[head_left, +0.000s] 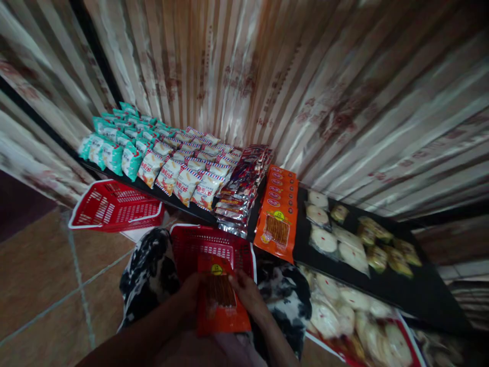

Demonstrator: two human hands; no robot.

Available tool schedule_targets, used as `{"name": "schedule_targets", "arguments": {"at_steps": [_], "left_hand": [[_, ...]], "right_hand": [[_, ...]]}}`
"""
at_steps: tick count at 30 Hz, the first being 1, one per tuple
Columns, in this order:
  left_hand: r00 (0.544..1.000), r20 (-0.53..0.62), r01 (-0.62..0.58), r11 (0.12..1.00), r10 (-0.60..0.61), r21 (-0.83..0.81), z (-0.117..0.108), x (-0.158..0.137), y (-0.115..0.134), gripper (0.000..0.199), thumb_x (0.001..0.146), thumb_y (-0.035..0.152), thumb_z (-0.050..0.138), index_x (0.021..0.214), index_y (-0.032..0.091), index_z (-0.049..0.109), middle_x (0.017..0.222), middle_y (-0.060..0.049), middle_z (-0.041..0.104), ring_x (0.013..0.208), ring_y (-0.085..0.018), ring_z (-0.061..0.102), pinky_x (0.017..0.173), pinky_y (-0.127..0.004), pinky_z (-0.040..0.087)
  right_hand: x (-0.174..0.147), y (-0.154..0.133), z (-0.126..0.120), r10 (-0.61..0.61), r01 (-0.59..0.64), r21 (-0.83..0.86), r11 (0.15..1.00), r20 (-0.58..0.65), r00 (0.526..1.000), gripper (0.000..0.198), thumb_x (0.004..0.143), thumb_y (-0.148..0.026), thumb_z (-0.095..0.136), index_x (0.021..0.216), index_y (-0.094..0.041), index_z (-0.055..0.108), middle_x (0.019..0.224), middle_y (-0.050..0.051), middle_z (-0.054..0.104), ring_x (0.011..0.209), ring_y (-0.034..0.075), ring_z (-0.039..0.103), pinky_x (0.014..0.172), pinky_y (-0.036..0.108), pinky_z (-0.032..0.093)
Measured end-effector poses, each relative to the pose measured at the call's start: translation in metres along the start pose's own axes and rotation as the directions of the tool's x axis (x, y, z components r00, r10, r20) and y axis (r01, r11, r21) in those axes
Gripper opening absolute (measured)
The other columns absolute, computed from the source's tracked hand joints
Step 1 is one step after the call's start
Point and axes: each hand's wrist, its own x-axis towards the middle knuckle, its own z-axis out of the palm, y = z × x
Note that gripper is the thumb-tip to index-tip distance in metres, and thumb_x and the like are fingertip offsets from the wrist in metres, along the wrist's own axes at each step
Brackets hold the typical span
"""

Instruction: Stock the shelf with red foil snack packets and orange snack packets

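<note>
We have an orange pack (222,298) gripped between left hand (193,288) and right hand (246,291), one at each side. It is off the counter (428,288), over our lap, its far end against the middle basket (189,244) in view.

From the counter's left end run teal bags (112,137), striped bags (187,181) and dark packs (244,188), then overlapping orange packs (277,216) down to the near edge. We judge these rows largely laid out, ours not among them. Toward the right end, round packs (324,238) and yellow packs (378,257) lie looser.

Our pack looks flat and glossy, with a yellow badge above a window showing brown sticks.
</note>
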Motion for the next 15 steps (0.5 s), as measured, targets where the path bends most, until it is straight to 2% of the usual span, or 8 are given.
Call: {"name": "schedule_targets", "arguments": {"at_steps": [3,9,12,15], "left_hand": [[0.995,0.095,0.012,1.0,-0.014,0.017,0.014,-0.017,-0.003,0.037,0.057,0.017,0.051,0.091,0.007,0.062,0.078,-0.014,0.069,0.08,-0.026,0.066,0.069,-0.033,0.05],[0.978,0.149,-0.184,0.945,0.147,0.27,0.031,-0.037,-0.018,0.032,0.055,0.024,0.066,0.084,0.009,0.066,0.071,-0.01,0.069,0.067,-0.024,0.065,0.064,-0.032,0.048],[0.957,0.232,-0.241,0.917,0.172,0.317,0.043,-0.04,-0.022,0.036,0.054,0.027,0.069,0.085,0.009,0.066,0.073,-0.01,0.069,0.07,-0.024,0.065,0.07,-0.033,0.048],[0.936,0.291,-0.303,0.871,0.196,0.387,0.061,-0.041,-0.022,0.038,0.054,0.026,0.07,0.087,0.01,0.066,0.076,-0.009,0.07,0.074,-0.024,0.065,0.074,-0.034,0.048]], "right_hand": [[-0.016,-0.005,-0.005,-0.005,0.013,0.168,0.986,-0.048,0.999,0.046,0.077,-0.044,0.051,0.11,-0.015,0.062,0.109,0.01,0.069,0.1,0.024,0.065,0.087,0.035,0.049],[-0.063,-0.002,-0.018,-0.072,0.092,0.062,0.994,-0.274,0.959,0.049,0.072,-0.038,0.054,0.116,-0.019,0.06,0.112,0.008,0.068,0.102,0.024,0.064,0.091,0.034,0.049],[-0.084,0.001,-0.023,-0.083,0.105,0.042,0.994,-0.358,0.93,0.049,0.073,-0.039,0.055,0.119,-0.021,0.059,0.118,0.007,0.065,0.107,0.023,0.062,0.095,0.034,0.047],[-0.093,0.004,-0.029,-0.073,0.101,0.039,0.994,-0.446,0.892,0.049,0.077,-0.042,0.054,0.12,-0.021,0.058,0.123,0.007,0.062,0.113,0.023,0.058,0.098,0.034,0.044]]}}
